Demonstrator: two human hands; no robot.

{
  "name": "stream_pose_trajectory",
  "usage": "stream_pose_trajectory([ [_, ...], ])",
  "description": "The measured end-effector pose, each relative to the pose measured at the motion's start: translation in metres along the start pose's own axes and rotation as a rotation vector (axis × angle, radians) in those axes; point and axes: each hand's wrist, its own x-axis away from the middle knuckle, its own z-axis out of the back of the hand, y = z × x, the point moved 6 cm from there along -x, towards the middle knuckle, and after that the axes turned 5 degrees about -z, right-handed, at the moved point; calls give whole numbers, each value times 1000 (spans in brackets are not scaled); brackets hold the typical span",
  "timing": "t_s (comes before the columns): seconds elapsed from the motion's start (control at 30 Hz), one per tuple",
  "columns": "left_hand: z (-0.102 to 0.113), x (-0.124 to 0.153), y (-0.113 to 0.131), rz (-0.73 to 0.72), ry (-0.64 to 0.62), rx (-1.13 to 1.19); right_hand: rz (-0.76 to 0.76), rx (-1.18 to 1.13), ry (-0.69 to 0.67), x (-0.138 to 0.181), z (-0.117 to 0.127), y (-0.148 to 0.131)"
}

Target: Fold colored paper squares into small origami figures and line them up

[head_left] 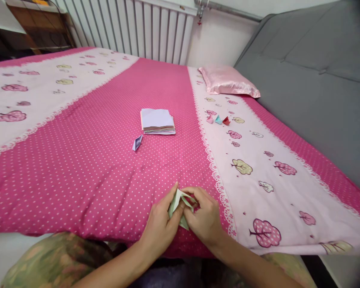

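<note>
Pale green paper, one piece, folded: pinched between left hand and right hand, over the near edge of the bed. Good handling seemingly required light pressure, edges aligned first, then firm creasing.

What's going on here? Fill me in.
A person's left hand and right hand are both holding folded pale green paper at the near edge of a pink bedspread. Farther off lie a stack of paper and, by its near left corner, a folded purple piece. Three more pieces, pink, blue and red, sit in a row toward the pillow.
</note>
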Motion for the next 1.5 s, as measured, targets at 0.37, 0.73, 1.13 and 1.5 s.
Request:
stream_pose_trajectory([
  [0.37, 14, -6, 4, -83, 79, -207, -24, -30, -6, -3, -2, 7],
  [0.73, 19, -14, -2, -219, 129, -299, -68, -54, -31, -4, -6, 23],
  [1.13, 25, -18, -7, -380, 73, -486, 268, 216, -57, -3, -5, 24],
  [1.5, 31, -15, -7, -520, -64, -613, 414, 291, -170, 2, -7, 25],
])
